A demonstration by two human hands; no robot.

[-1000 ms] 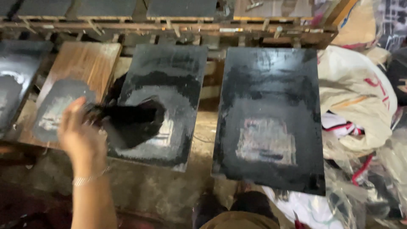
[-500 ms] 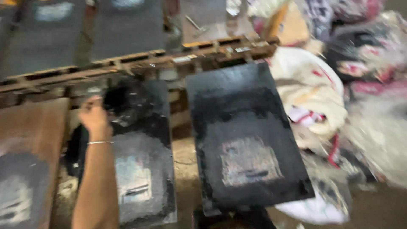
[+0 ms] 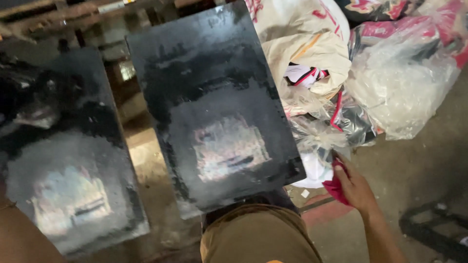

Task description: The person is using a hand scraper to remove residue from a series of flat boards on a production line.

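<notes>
R hand (image 3: 355, 187) has come into view since 0.5 s ago, fingers pinched on a red cloth (image 3: 335, 186), just right of the middle black-coated board (image 3: 214, 107). Clear plastic bags (image 3: 399, 83) lie beyond the fingertips. L hand was on the dark rag (image 3: 34, 97) over the left board (image 3: 73, 195); now only forearm at frame edge, fingers' state can't tell

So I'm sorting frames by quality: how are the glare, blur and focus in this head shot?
Head view: glare washes pale, iridescent patches on the right black board and the left black board; the dark cloth at far left is smeared by blur; the right hand on the red cloth is soft-edged; the clear plastic bag looks bright, nearly overexposed.
</notes>
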